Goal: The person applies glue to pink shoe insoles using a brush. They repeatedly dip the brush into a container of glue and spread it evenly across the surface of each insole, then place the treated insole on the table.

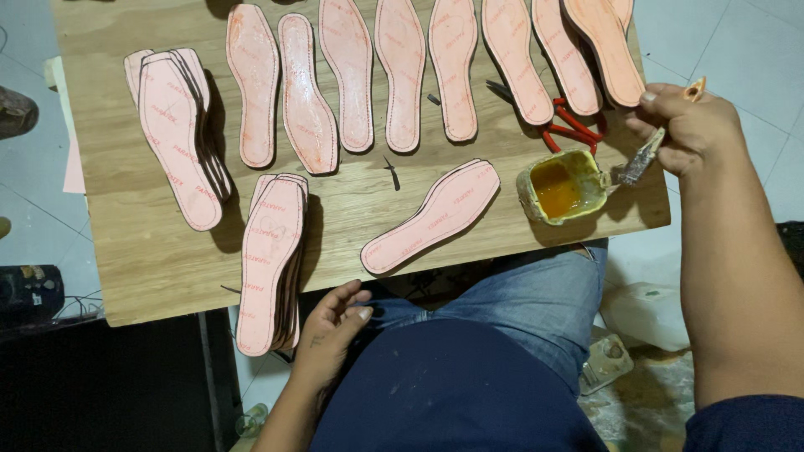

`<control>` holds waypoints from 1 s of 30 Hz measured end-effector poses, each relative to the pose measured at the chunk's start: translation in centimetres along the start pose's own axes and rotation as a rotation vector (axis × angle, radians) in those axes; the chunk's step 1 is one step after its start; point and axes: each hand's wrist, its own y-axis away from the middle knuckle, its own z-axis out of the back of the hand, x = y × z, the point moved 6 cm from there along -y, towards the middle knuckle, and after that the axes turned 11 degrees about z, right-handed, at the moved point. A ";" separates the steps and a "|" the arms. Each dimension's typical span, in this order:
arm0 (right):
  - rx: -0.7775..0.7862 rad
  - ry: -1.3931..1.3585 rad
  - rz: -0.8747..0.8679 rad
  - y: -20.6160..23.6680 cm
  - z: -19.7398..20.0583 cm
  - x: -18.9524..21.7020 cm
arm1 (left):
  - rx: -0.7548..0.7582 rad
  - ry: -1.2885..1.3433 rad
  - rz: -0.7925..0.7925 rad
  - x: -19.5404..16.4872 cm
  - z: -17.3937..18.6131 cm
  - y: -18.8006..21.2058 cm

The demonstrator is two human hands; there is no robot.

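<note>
glue-crusted brush (641,157) pinched in right hand (688,127) fingers, beside glue pot (563,186); left hand (331,335) loose, empty.

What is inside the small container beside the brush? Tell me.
The container holds amber-orange liquid, likely glue. The brush in the right hand rests its bristles at the rim. The container's bottom is hidden by the liquid.

Glue-caked brush (641,159) tilted, bristles at amber glue pot (563,186) rim

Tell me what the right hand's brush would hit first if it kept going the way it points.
The right hand holds a brush angled down-left, its tip at the rim of the glue pot. Going straight on, it would likely enter the amber glue first, though depth is hard to judge.
</note>
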 end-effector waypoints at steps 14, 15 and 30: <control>0.004 -0.144 -0.022 1.2 1.4 0.8 | -0.008 -0.063 -0.203 -0.1 0.3 -0.8; 0.007 -0.161 0.022 2.1 1.5 1.5 | -0.007 -0.061 -0.255 -0.6 0.1 -0.5; 0.185 0.864 0.519 10.1 -1.7 -3.7 | -0.392 -1.009 -0.753 -7.5 -4.9 0.1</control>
